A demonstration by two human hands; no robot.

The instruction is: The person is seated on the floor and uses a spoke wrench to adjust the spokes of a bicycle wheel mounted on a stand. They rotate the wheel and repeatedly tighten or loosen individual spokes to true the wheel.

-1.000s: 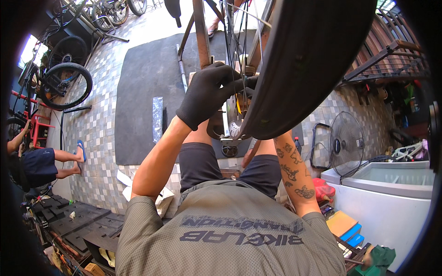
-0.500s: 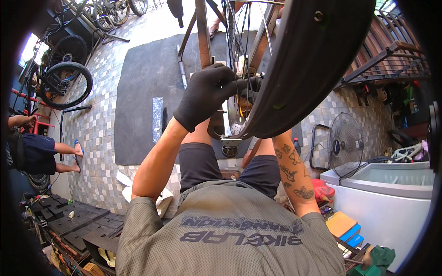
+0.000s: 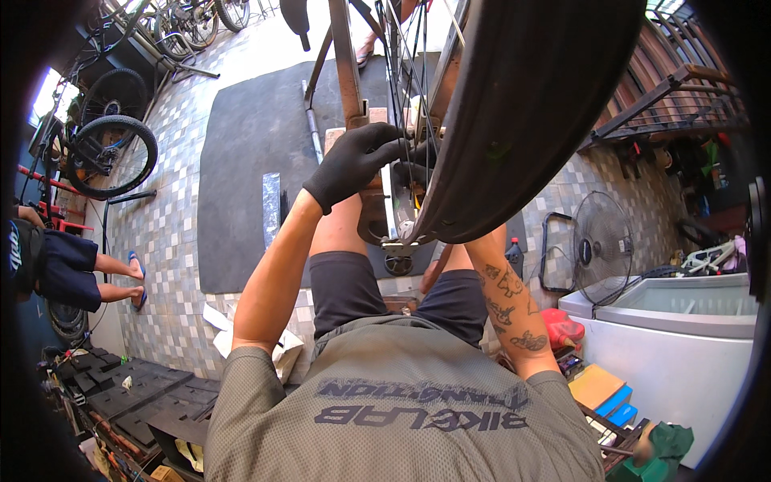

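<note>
A bicycle wheel with a broad black tyre [image 3: 538,120] stands upright before me between the metal arms of a stand [image 3: 348,72]. My left hand [image 3: 351,167], in a black glove, is at the left side of the spokes [image 3: 411,88]. Its fingers are bent and drawn together at them; what they pinch is too small to make out. In a dark glove too, my right hand [image 3: 428,153] reaches in from the other side. Tyre and spokes hide most of it, so its fingers do not show clearly. Below both hands sits a small metal bracket [image 3: 393,246] near the rim.
A dark mat [image 3: 241,128] covers the tiled floor, with a clear plastic strip [image 3: 272,210] on it. To the right are a fan [image 3: 602,237] and a white chest freezer [image 3: 650,361]. Bicycles [image 3: 112,157] and another person's legs [image 3: 116,277] are at the left.
My left hand has drawn back slightly from the spokes; its fingertips no longer reach across them. My right hand's fingers show less clearly. The whole view has shifted a little.
</note>
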